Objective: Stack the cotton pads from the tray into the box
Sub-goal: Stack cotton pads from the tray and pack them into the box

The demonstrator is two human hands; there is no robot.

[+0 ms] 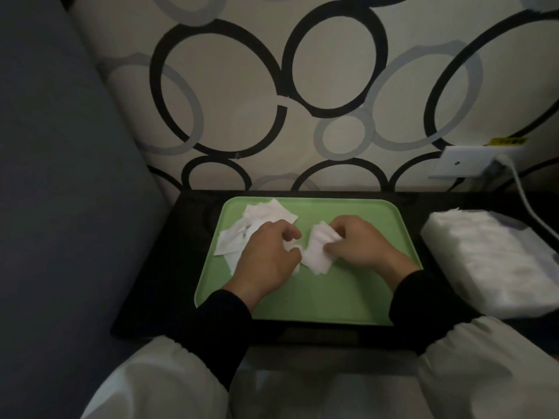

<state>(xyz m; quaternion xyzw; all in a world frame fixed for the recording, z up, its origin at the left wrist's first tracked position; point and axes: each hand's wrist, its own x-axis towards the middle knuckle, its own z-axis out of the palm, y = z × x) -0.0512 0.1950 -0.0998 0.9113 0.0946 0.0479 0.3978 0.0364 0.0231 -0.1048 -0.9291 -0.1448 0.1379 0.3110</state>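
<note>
The loose white square cotton pads (260,219) lie scattered at about ten o'clock on the pale green plastic tray (332,297), overlapping at odd angles. A gathered bunch of white pads (316,255) sits near the tray's centre, pinched between thumb and curled fingers of the right hand (360,243). I judge it is being squared up there so it goes over as one stack.

The left hand (266,255) is curled over the near edge of the loose pile. White shows between its thumb and forefinger, but I cannot tell whether it grips a pad or only steadies one.

The clear box of white pads (490,261) stands at three o'clock, just beside the tray on the dark tabletop (169,267), already looking well filled. The right hand's path to it crosses only bare green tray and the low rim.

The white wall socket (472,161) and its white cable (526,201) hang at one to two o'clock behind the box; I would keep the carry low and near. The tray's six o'clock half is open for sorting.
</note>
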